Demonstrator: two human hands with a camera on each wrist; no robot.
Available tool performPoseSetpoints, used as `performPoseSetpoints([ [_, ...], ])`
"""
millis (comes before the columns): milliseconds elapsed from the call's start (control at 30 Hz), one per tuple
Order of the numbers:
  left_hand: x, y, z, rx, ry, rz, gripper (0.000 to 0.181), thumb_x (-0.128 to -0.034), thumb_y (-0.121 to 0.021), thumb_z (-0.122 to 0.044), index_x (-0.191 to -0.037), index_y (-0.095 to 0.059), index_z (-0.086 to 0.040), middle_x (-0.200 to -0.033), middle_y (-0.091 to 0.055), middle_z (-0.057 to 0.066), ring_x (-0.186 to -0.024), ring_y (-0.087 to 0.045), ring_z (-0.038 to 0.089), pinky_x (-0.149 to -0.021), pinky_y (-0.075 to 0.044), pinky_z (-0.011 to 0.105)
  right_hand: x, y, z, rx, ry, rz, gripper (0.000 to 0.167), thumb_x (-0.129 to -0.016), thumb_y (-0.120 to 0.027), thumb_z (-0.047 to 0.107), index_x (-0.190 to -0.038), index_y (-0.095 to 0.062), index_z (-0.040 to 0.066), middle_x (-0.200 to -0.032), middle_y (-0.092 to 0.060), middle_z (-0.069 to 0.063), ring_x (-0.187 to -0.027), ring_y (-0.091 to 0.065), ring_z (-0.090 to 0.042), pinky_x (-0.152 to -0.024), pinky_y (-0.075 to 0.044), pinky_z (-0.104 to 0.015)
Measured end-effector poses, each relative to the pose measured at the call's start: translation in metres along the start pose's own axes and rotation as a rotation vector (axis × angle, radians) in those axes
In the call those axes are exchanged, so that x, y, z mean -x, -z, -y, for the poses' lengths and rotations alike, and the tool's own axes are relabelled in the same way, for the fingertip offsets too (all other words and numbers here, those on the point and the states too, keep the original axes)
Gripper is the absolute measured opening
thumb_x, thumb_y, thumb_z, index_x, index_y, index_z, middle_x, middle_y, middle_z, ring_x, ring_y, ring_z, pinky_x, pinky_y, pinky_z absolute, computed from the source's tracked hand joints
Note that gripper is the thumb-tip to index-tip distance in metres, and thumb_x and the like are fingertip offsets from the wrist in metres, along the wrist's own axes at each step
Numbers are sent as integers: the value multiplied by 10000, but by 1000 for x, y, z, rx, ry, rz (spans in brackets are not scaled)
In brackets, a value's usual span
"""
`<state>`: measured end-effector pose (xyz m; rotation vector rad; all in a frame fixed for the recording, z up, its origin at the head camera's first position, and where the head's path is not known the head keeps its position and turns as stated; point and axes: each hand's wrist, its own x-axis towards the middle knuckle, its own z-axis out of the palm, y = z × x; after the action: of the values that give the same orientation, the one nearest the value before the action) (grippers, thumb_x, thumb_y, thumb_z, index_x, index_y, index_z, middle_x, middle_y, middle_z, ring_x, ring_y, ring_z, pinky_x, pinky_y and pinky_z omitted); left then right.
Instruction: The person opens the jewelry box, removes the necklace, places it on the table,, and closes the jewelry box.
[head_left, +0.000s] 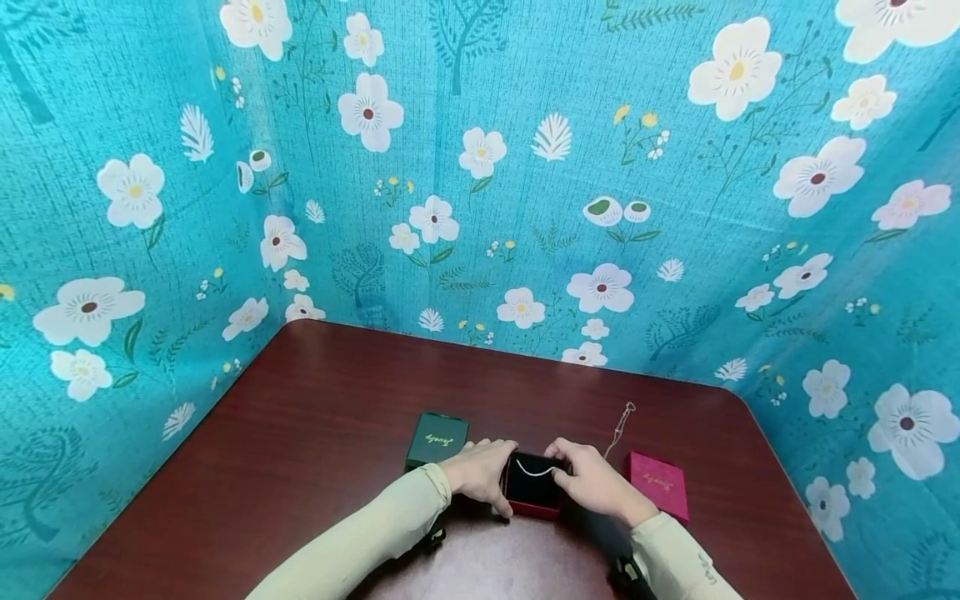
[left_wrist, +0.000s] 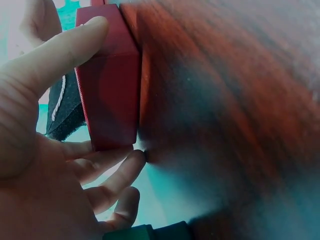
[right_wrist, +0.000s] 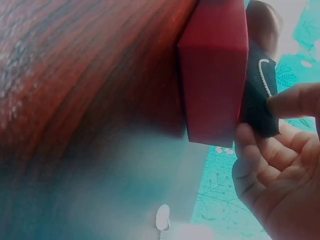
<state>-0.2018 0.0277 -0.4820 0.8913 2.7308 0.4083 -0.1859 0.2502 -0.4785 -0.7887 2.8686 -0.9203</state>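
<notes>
A small red jewelry box (head_left: 534,509) stands without its lid on the table. My left hand (head_left: 477,475) holds it from the left, the thumb (left_wrist: 75,47) on its near wall and the fingers around its far side. Partly raised and tilted out of the box is a black padded insert (right_wrist: 257,112). My right hand (head_left: 596,482) pinches this insert at its right edge, thumb on the top face. A pale, thin chain (head_left: 534,474) lies curved across the insert, and the right thumb touches its end.
To the left, behind my left hand, sits a green jewelry box (head_left: 441,436) with gold lettering. A red lid (head_left: 660,483) lies right of my right hand. Near it, a loose thin necklace (head_left: 618,427) stretches over the brown table (head_left: 337,417). Floral curtains (head_left: 480,208) surround the table.
</notes>
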Motion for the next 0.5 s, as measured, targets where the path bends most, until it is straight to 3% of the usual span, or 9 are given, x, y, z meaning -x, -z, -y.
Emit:
performPoseSetpoints([
  [133, 1, 0, 1, 7, -4, 7, 1032, -587, -846, -539, -1411, -389, -120, -1309, -502, -10, -1176, -464, 180, -947, -353, 355, 1, 0, -1, -24, -11, -3, 191, -868, -608, 49, -1016, -592, 170, -946, -598, 67, -875, -551, -131, -782, -482, -368],
  [300, 2, 1, 4, 86, -13, 14, 979, -684, -749, -593, -1432, -350, -103, -1352, -463, 41, -1228, -436, 214, -972, -351, 410, 2, 1, 0, -52, -6, -19, 207, -863, -608, 32, -1010, -597, 179, -940, -604, 83, -889, -554, -143, -783, -470, -375],
  [500, 2, 2, 5, 165, -30, -55, 790, -783, -680, -549, -1380, -422, -101, -1302, -483, 37, -1200, -451, 193, -980, -362, 416, 5, 2, 0, -56, 10, -55, 220, -854, -608, 21, -994, -598, 189, -920, -610, 90, -855, -554, -99, -751, -467, -329],
])
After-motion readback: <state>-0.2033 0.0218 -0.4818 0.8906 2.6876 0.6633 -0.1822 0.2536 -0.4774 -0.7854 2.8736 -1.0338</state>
